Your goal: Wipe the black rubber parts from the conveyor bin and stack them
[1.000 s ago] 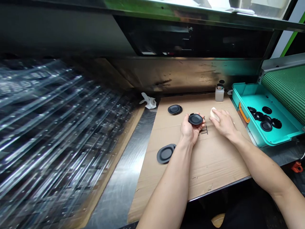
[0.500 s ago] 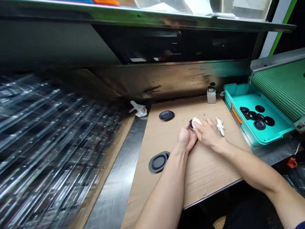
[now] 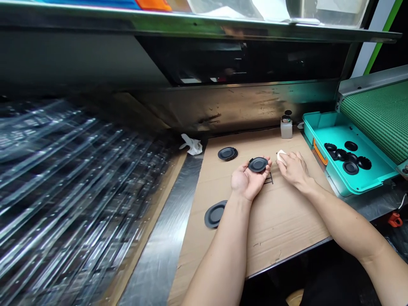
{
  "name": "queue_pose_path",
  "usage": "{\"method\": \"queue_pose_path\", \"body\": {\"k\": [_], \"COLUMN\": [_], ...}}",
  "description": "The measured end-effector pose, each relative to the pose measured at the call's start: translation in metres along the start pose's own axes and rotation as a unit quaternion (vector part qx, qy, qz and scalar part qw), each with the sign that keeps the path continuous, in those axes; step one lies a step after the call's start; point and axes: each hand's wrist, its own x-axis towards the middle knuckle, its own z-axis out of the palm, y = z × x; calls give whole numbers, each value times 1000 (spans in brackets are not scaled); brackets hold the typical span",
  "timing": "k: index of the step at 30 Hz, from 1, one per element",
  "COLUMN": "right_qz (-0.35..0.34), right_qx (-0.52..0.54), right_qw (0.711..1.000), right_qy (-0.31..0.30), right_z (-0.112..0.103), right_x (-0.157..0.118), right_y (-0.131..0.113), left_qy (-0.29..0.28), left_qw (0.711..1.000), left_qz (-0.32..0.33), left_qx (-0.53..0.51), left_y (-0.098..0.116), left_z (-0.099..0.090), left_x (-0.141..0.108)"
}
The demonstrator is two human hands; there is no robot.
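Note:
My left hand (image 3: pixel 250 180), palm up, holds a black oval plastic piece (image 3: pixel 258 164) with a raised rim, its fingers around the edge. Pinched in my right hand (image 3: pixel 295 170) is a small white wad (image 3: pixel 281 155), perhaps cloth or a pad, low over the cardboard sheet (image 3: pixel 274 229). A few similar black pieces (image 3: pixel 227 153) lie stacked toward the back. Another black oval piece (image 3: pixel 215 214) rests beside my left forearm, which partly covers it.
A bottle of cloudy liquid (image 3: pixel 286 128) stands at the back. To the right, a turquoise tray (image 3: pixel 346 187) holds several black round pieces (image 3: pixel 350 167), with a green conveyor belt (image 3: pixel 376 114) behind. White crumpled cloth (image 3: pixel 193 144) lies back left. Stacked clear plastic trays (image 3: pixel 63 191) fill the left.
My right hand has moved off the black piece to the right with the white wad. My left hand has turned the piece face up. The white scrap on the cardboard is now hidden.

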Motion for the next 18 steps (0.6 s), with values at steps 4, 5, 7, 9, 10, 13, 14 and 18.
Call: {"method": "queue_pose_path", "body": {"k": [4, 5, 7, 9, 10, 13, 14, 18], "right_qz": [-14, -32, -96, -186, -223, -228, -210, -228], "right_qx": [20, 28, 39, 39, 32, -12, -29, -47], "right_qw": [999, 998, 994, 982, 973, 970, 975, 969], "right_qy": [30, 40, 36, -17, -49, -81, -74, -79], "right_z": [-8, -11, -17, -22, -23, -26, -26, -25], "right_x": [-2, -3, -7, -10, -11, -12, -12, -11], "right_y": [-6, -9, -17, -23, -25, -26, -25, -23], "left_qy": [-4, 0, 9, 19, 23, 31, 33, 38], "left_qw": [1000, 999, 998, 997, 997, 996, 996, 996], "left_qz": [13, 23, 43, 54, 54, 53, 52, 26], "left_qx": [16, 23, 36, 45, 49, 57, 60, 77], "left_y": [-1, -3, -5, -6, -7, -6, -6, -7], "left_z": [0, 1, 1, 2, 2, 2, 1, -2], "left_x": [1, 2, 3, 5, 5, 6, 7, 9]}}
